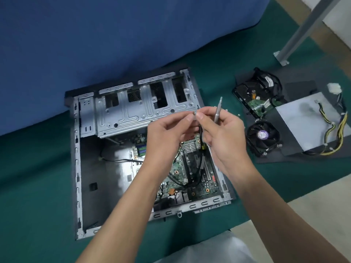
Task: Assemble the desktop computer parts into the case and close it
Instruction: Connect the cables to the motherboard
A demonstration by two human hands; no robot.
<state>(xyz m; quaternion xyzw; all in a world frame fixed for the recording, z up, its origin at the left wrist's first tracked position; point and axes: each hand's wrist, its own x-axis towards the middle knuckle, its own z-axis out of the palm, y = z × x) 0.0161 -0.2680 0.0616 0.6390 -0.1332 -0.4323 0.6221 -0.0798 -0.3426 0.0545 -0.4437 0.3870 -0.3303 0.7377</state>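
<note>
An open grey computer case (79,168) lies flat on a green cloth, with a green motherboard (197,179) inside its right half. My left hand (167,135) and my right hand (222,130) are raised together above the board. Their fingertips pinch a small grey part (195,116), from which a black cable (200,141) hangs down to the board. My right hand also holds a slim metal screwdriver (218,112) that points up and away. The drive cage (136,109) spans the far end of the case.
To the right on a dark mat lie a hard drive (250,95) with cables, a black cooler fan (264,137) and a silver power supply (307,120) with yellow and black wires. Small screws (239,114) lie near the mat. A grey metal leg (296,35) stands far right.
</note>
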